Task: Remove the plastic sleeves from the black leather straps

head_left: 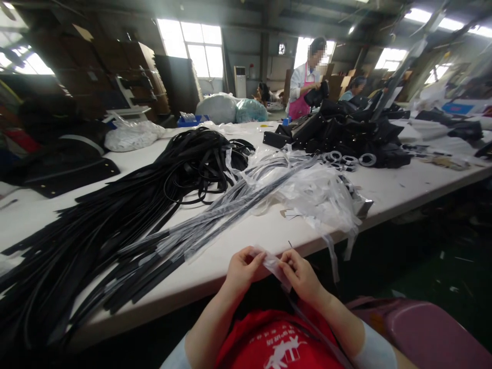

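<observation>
My left hand (243,267) and my right hand (300,272) meet just below the front edge of a long white table (400,189). Both pinch the open end of a narrow clear plastic sleeve (273,264), fingers closed on it. A thin dark strap (307,320) runs from the sleeve down across my red top. On the table beyond my hands lies a heap of straps in clear sleeves (253,197). A big pile of bare black straps (115,225) spreads to the left.
Black bags and metal rings (353,136) are heaped at the far right of the table. A person in a white coat and pink apron (305,84) works at the far end. White plastic bags (132,136) and cardboard boxes (126,72) stand at the back left. A pink seat (430,328) is at my right.
</observation>
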`<state>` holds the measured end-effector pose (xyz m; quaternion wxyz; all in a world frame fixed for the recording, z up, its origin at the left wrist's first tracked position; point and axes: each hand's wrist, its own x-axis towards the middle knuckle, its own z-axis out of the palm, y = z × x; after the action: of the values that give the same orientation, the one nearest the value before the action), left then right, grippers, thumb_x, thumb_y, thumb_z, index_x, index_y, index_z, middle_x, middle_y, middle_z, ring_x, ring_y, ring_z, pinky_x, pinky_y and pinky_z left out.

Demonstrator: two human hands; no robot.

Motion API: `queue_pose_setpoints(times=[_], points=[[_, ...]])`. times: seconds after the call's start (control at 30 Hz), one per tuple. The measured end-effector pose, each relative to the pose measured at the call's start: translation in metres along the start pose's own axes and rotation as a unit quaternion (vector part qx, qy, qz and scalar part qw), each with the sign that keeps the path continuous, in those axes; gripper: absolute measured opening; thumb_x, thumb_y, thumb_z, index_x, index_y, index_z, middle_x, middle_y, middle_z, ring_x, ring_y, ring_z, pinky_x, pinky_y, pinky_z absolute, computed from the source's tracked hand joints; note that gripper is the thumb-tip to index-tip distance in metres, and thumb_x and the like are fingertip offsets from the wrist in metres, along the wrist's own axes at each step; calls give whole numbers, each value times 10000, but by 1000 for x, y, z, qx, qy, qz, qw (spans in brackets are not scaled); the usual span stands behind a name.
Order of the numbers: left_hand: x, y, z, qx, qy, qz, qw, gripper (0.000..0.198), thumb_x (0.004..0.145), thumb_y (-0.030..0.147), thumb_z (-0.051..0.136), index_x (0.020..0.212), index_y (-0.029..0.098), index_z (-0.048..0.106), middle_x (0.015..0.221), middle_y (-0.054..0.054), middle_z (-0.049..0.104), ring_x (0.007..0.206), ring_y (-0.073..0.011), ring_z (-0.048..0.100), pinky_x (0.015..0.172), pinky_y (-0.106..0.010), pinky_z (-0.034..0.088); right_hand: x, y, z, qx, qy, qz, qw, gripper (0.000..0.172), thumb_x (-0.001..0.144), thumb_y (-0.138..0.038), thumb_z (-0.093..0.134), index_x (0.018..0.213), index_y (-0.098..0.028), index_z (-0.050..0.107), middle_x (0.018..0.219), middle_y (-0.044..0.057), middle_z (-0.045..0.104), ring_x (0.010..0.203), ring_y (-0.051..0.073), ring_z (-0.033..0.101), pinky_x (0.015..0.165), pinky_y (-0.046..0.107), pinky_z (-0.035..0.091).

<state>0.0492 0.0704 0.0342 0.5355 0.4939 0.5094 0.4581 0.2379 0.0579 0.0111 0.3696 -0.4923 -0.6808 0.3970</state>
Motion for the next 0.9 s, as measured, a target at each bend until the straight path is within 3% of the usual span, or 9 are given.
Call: queue_pose_setpoints(times=[0.17, 0.33, 0.67, 0.9], points=[[-8, 5, -3, 48, 2, 14, 999, 282, 714, 407, 692, 630, 140, 653, 589, -12, 628, 578, -128, 510, 584, -252, 407, 9, -11, 4, 56, -97, -10, 994, 228, 855, -329, 612, 1034, -187, 605, 911, 39, 708, 831, 193, 652, 745, 278, 480], [-14, 5, -8, 58, 12, -13, 998, 260, 700, 383, 679, 617, 142, 627, 564, -5, 610, 536, -116, 479, 529, -246, 369, 13, -16, 15, 20, -125, -14, 992, 93, 827, -243, 606, 837, -178, 671, 763, 6, 703, 685, 162, 605, 630, 255, 437], [-15, 10, -24, 38, 27, -1, 999, 310, 673, 430, 740, 602, 151, 625, 578, -11, 639, 540, -121, 510, 547, -251, 393, 15, -19, 27, 60, -210, 2, 976, 166, 837, -219, 562, 793, -163, 712, 768, 29, 733, 704, 185, 646, 645, 267, 464], [-6, 25, -39, 14, 48, 18, 999, 370, 615, 452, 795, 553, 154, 586, 520, 28, 574, 518, -93, 474, 526, -227, 370, 30, -30, 30, 13, -212, -25, 977, 231, 864, -302, 581, 716, -159, 685, 675, 9, 674, 640, 150, 585, 606, 248, 430]])
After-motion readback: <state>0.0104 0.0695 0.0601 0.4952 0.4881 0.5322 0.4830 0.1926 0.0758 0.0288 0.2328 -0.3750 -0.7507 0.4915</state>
